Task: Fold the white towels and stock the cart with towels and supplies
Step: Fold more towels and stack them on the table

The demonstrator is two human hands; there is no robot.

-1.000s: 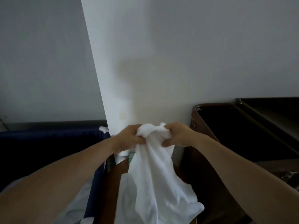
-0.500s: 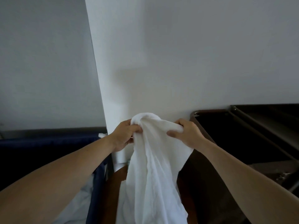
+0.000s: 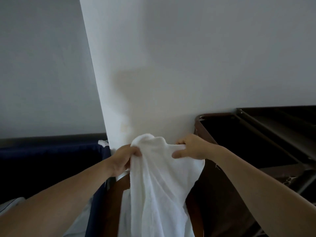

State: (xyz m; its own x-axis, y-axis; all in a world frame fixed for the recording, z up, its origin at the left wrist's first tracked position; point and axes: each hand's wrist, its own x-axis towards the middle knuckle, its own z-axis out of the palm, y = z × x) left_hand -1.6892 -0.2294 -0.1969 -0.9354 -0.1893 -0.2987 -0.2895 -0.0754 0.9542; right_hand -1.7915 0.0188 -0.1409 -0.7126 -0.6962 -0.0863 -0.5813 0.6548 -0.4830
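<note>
A white towel (image 3: 159, 182) hangs in front of me, bunched along its top edge and drooping down past the bottom of the frame. My left hand (image 3: 122, 159) grips the towel's upper left part. My right hand (image 3: 191, 148) pinches the top edge further to the right, with a short stretch of cloth pulled between the two hands. The dark brown cart (image 3: 253, 142) stands to the right, its top tray level with my right hand. The towel's lower end is out of view.
A white wall corner (image 3: 95, 82) rises straight ahead, close behind the towel. A dark blue fabric bin (image 3: 51, 161) with white linen inside sits at the left. A brown wooden surface (image 3: 116, 202) shows between the bin and the towel.
My hands were together on a bunched-up clump; they have drawn apart, the right sliding rightward along the edge, so the towel's top has opened out between them.
</note>
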